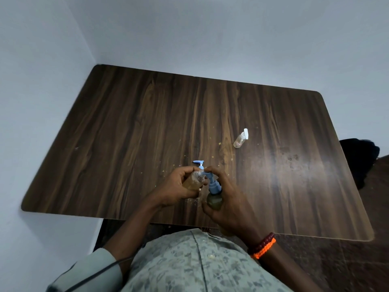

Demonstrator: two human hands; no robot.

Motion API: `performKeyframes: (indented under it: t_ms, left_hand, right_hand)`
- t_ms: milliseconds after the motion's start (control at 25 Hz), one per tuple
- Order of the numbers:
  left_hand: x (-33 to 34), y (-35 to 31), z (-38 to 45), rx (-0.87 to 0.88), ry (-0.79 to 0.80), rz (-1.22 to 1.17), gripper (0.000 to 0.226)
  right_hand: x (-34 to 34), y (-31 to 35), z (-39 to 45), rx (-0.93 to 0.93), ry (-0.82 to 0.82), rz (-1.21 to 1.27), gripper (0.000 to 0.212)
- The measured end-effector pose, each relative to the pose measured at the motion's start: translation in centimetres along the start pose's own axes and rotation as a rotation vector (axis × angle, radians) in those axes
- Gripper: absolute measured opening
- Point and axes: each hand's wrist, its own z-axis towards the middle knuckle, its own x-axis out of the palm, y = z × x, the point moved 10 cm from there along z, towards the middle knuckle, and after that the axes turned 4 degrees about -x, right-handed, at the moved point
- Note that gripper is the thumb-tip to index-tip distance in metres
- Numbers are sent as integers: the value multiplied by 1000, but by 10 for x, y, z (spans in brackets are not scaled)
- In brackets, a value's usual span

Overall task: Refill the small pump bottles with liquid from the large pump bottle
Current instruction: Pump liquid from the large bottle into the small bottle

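A: Gripping the large olive-brown plastic pump bottle (214, 202) low on its body, the right hand (229, 204) has its fingers curled round it, the index finger bent over the blue pump head (209, 178).

B: And the left hand (175, 187)?

A: Clasped round a small clear plastic bottle of amber liquid (194, 180), tilted so its open neck sits at the pump's spout.

B: What lies past the hands?

A: A loose light-blue pump top (199, 163) just behind them on the dark wood-grain table (126, 133). Farther right, well apart, a second small clear bottle with a white pump (241, 139) lies on its side.
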Motion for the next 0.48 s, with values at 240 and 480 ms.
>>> performKeyframes:
  t_ms: [240, 480]
  left_hand:
    - [4, 4, -2, -11, 18, 27, 49]
    - [-1, 0, 0, 1, 7, -4, 50]
  right_hand:
    - [-1, -6, 1, 34, -36, 11, 63]
    - [1, 0, 1, -1, -2, -5, 84]
